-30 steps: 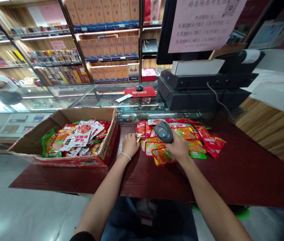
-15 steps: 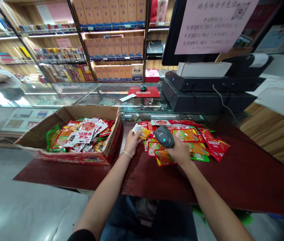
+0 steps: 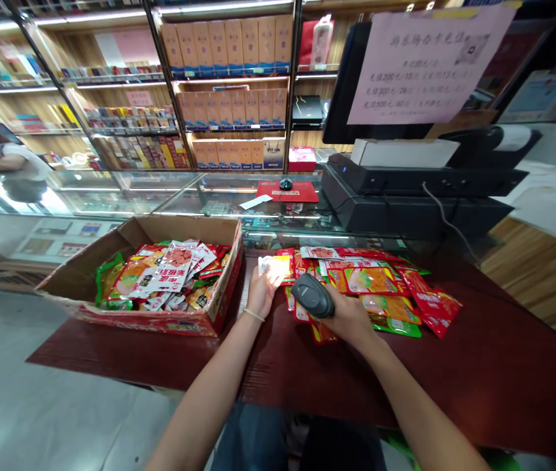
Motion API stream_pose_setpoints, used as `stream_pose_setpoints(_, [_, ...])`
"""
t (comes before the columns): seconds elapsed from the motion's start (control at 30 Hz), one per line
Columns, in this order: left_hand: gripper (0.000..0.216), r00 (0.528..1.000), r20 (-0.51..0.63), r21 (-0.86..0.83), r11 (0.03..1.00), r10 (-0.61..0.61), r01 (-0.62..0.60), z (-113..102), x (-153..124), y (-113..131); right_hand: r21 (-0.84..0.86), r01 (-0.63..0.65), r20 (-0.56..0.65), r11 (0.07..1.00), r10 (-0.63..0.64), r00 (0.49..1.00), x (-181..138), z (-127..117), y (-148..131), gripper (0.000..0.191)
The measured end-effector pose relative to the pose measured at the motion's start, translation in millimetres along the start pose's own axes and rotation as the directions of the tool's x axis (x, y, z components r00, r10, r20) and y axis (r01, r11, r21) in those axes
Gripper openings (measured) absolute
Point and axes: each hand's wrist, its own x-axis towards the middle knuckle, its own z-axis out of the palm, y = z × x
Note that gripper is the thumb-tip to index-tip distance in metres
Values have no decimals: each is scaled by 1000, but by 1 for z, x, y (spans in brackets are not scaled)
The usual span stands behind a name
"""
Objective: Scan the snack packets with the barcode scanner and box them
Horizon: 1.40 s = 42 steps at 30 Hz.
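In my left hand is a small snack packet, brightly lit and washed out, its print unreadable. My right hand grips a black barcode scanner, whose head points left toward that packet. Beneath and beyond the scanner lies a spread of red, orange and green snack packets on the dark red table. To the left of my left hand stands an open cardboard box with many snack packets inside, white and red ones on top.
A glass counter runs behind the table, with a mouse on a red mat. At right stand a monitor bearing a pink notice and a black cash drawer. A person leans at far left.
The scanner has turned further toward the packet in my left hand, and bright light now falls on that packet. The whole view has shifted slightly downward.
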Motion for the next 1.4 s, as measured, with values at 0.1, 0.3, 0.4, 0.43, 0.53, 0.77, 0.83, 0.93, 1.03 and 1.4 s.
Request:
stream_pose_setpoints(0.1, [24, 1000, -14, -17, 1000, -2, 1, 1, 1, 1, 22, 51, -47, 998, -50, 998, -1, 0, 1, 51])
stream_pose_setpoints(0.3, [28, 1000, 2, 68, 998, 13, -13, -1, 4, -6, 24, 27, -113, 999, -25, 993, -1, -4, 3, 58])
stream_pose_setpoints(0.4, [34, 991, -11, 256, 958, 135, -128, 1, 1, -11, -19, 4, -181, 1000, -7, 983, -1, -1, 8, 49])
stream_pose_setpoints(0.43, [33, 979, 20, 341, 919, 202, -196, 4, -3, -11, -36, -9, -211, 999, 1, 977, -2, 1, 11, 46])
stream_pose_setpoints(0.53, [24, 906, 202, 540, 730, 372, -420, 17, -22, -1, -62, -49, -311, 997, 27, 950, -2, 6, 20, 46])
stream_pose_setpoints(0.77, [24, 690, 507, 771, 87, 516, -631, 34, -78, 105, -77, -98, -380, 992, 62, 923, -2, 12, 29, 43])
stream_pose_setpoints(0.83, [25, 618, 554, 796, -138, 557, -589, 20, -79, 145, -78, -93, -377, 993, 57, 924, -2, 12, 27, 42])
stream_pose_setpoints(0.93, [33, 558, 550, 834, -374, 621, -405, -14, -66, 190, -66, -86, -367, 994, 56, 928, -2, 12, 24, 44])
stream_pose_setpoints(1.03, [44, 659, 524, 828, -505, 540, -244, -48, -51, 209, -42, -107, -364, 993, 84, 928, 0, 14, 24, 45])
stream_pose_setpoints(1.4, [30, 680, 658, 744, -416, 323, -523, 5, -74, 162, -41, -246, -337, 969, 218, 916, 12, -28, 28, 48])
